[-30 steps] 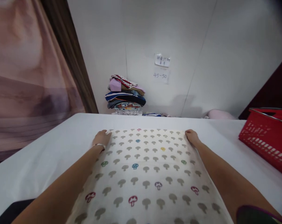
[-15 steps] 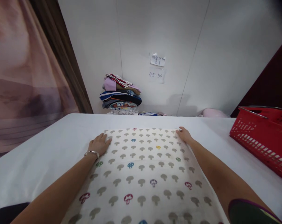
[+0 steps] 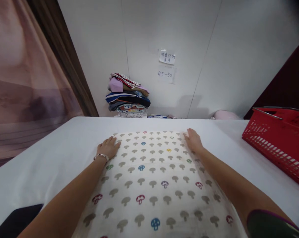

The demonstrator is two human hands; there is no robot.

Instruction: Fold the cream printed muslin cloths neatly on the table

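Note:
A white cloth (image 3: 154, 172) printed with grey and coloured mushrooms lies spread on the white-covered table (image 3: 52, 155), its near end running out of view at the bottom. My left hand (image 3: 108, 147) rests on its far left edge, fingers spread, with a silver bracelet at the wrist. At the far right corner, my right hand (image 3: 193, 140) lies along the cloth's edge with its fingers stretched out. Both forearms reach along the sides of the cloth.
A red plastic basket (image 3: 278, 142) with a metal handle stands on the right. Beyond the table is a stack of folded cloths (image 3: 128, 96) against the wall. A pink curtain (image 3: 27, 86) hangs at left. A dark flat object (image 3: 18, 221) is at lower left.
My right hand has gone from pinching the far right corner to lying flatter along the edge. My left hand has shifted slightly right and away from me; the view has tilted a little down.

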